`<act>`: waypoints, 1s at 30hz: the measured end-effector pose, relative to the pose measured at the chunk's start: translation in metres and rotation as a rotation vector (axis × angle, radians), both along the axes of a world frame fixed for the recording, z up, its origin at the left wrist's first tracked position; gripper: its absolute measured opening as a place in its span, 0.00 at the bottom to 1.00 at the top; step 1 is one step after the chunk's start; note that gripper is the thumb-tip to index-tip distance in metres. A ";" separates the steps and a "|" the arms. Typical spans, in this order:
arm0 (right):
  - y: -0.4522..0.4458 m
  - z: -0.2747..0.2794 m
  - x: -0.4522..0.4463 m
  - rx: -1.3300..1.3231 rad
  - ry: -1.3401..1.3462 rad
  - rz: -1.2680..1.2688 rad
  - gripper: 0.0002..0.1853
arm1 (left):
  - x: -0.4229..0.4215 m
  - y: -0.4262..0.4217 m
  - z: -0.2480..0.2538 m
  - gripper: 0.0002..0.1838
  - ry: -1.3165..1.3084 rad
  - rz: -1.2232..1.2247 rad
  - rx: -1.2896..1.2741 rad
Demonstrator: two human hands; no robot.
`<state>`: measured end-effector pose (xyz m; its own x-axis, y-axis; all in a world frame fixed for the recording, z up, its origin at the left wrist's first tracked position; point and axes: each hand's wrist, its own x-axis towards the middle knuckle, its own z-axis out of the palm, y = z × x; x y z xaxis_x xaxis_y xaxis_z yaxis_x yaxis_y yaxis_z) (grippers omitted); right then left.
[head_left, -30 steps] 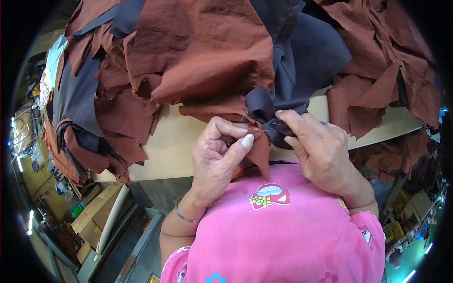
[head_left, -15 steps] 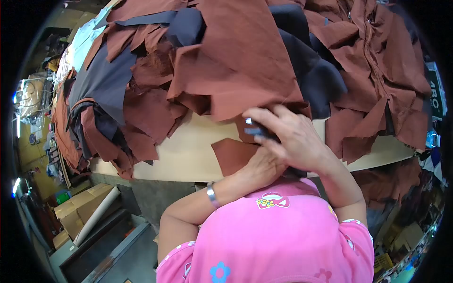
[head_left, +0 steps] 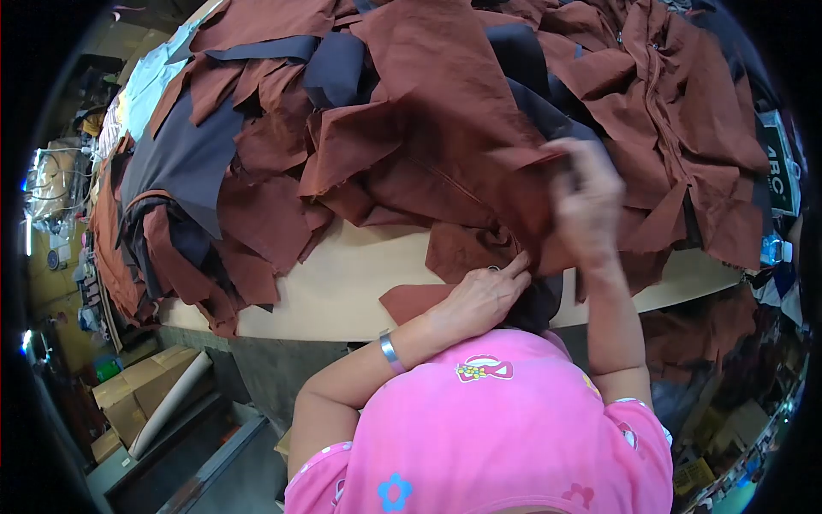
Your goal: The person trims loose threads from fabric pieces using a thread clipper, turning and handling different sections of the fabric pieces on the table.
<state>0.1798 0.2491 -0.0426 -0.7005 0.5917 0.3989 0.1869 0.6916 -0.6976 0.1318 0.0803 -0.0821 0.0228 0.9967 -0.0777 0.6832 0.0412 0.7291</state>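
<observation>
My left hand [head_left: 481,300], with a ring and a metal bracelet at the wrist, is closed on the gathered lower edge of the rust-brown fabric [head_left: 428,184] near the table's front edge. Up and to the right, my right hand [head_left: 589,193] is blurred by motion, its fingers closed on a raised fold of the same fabric. Dark fabric [head_left: 543,304] hangs beside my left fingers, over the table edge. A pointed brown flap [head_left: 411,301] lies on the table left of that hand.
Brown pieces [head_left: 265,214] and dark grey cloth [head_left: 184,154] are heaped at left, with light blue cloth [head_left: 158,77] behind. A brown garment [head_left: 676,128] covers the right side. The pale table [head_left: 317,295] shows in front; cardboard boxes [head_left: 145,385] stand below left.
My left hand moved right from the pinch at the seam to the lower fabric edge. My right hand moved up and right, lifting a brown fold. The dark strip it held earlier is out of its fingers.
</observation>
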 end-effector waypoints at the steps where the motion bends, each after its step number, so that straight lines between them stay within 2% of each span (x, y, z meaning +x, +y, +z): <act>1: 0.021 -0.005 0.016 -0.012 -0.003 -0.165 0.16 | -0.001 -0.001 -0.003 0.09 -0.003 0.008 -0.040; 2: 0.042 -0.010 0.034 -0.021 -0.005 -0.330 0.16 | -0.003 0.000 0.001 0.10 -0.045 0.015 -0.043; 4: 0.080 -0.036 0.073 0.098 -0.344 -0.561 0.17 | -0.005 0.004 0.019 0.11 -0.130 0.023 -0.050; 5: 0.078 -0.034 0.082 0.124 -0.288 -0.581 0.17 | -0.007 0.005 0.025 0.13 -0.189 0.050 -0.028; 6: 0.070 -0.025 0.087 0.151 -0.229 -0.600 0.17 | -0.012 0.006 0.023 0.14 -0.133 0.075 0.100; 7: 0.057 -0.017 0.088 -0.046 -0.002 -0.639 0.16 | -0.021 0.006 0.021 0.15 -0.078 0.098 0.224; 8: 0.041 -0.003 0.086 0.075 0.094 -0.603 0.15 | -0.030 0.005 0.020 0.16 -0.027 0.117 0.342; 10: 0.010 0.011 0.085 0.228 0.155 -0.343 0.14 | -0.058 0.004 0.026 0.15 0.271 0.283 0.416; 12: -0.017 0.014 0.065 0.086 -0.079 0.031 0.18 | -0.093 0.008 0.026 0.19 0.472 0.309 0.272; 14: -0.039 -0.002 0.040 0.171 -0.451 0.091 0.22 | -0.122 0.013 0.010 0.25 0.695 0.293 0.236; 15: -0.041 -0.018 0.035 0.154 -0.564 0.099 0.22 | -0.134 0.013 0.004 0.29 0.715 0.288 0.169; 16: -0.043 -0.034 0.031 0.134 -0.677 0.109 0.22 | -0.140 0.014 0.001 0.27 0.787 0.321 0.166; 17: -0.047 -0.032 0.024 0.199 -0.579 0.099 0.19 | -0.146 0.015 0.000 0.25 0.860 0.356 0.165; 18: -0.045 -0.023 0.025 0.201 -0.525 0.196 0.18 | -0.153 0.018 0.000 0.23 0.932 0.398 0.166; 19: -0.043 -0.009 0.034 0.195 -0.476 0.292 0.18 | -0.163 0.020 0.001 0.24 0.870 0.422 0.155; 20: -0.038 0.018 0.037 0.197 -0.430 0.382 0.17 | -0.175 0.018 -0.003 0.24 0.785 0.431 0.260; 23: -0.014 0.086 0.055 0.022 -0.228 0.389 0.13 | -0.183 0.010 0.025 0.21 0.778 0.353 0.414; 24: -0.007 0.091 0.054 0.085 -0.165 0.249 0.10 | -0.183 0.003 0.046 0.20 0.765 0.399 0.428; 25: 0.003 0.103 0.068 -0.013 -0.157 0.368 0.10 | -0.172 -0.006 0.125 0.18 0.516 0.438 0.291; 26: 0.015 0.111 0.083 -0.125 -0.141 0.514 0.10 | -0.162 -0.013 0.160 0.14 0.418 0.474 0.242; 28: 0.035 0.119 0.104 -0.421 -0.163 0.978 0.15 | -0.161 -0.030 0.210 0.12 0.196 0.191 0.108; 29: 0.042 0.123 0.105 -0.406 -0.182 0.946 0.15 | -0.162 -0.023 0.224 0.12 0.127 0.035 0.072; 30: 0.046 0.128 0.105 -0.222 -0.291 0.655 0.13 | -0.165 -0.011 0.231 0.13 0.059 -0.122 0.036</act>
